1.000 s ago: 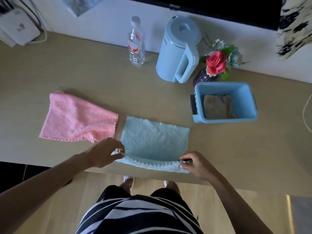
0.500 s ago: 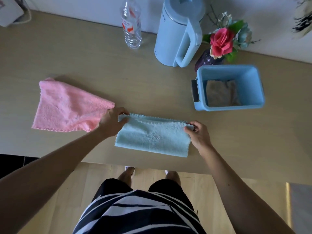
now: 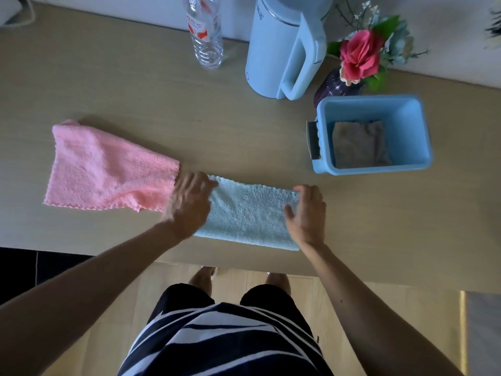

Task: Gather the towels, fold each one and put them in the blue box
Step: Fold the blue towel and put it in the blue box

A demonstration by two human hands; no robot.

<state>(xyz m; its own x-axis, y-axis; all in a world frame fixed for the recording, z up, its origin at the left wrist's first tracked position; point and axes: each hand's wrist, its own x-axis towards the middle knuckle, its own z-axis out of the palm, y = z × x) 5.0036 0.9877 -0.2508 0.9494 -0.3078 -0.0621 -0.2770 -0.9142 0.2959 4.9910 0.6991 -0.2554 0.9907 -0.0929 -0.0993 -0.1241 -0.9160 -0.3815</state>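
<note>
A light blue towel (image 3: 249,213) lies folded in half as a long strip near the table's front edge. My left hand (image 3: 189,204), blurred, lies over its left end with fingers relaxed. My right hand (image 3: 306,210) rests on its right end, fingers loosely spread and thumb apart. A pink towel (image 3: 108,169) lies unfolded and a little rumpled to the left, its right edge touching my left hand. The blue box (image 3: 371,100) stands at the right and holds a folded brown towel (image 3: 357,143).
Along the wall at the back of the wooden table (image 3: 244,126) stand a clear plastic bottle (image 3: 206,31), a light blue kettle (image 3: 284,44) and a dark vase with a red flower (image 3: 360,58), which is just behind the box.
Both hands lifted the blue towel's near edge and carried it over to the far edge, folding it in half. Their pinch on the corners has now loosened.
</note>
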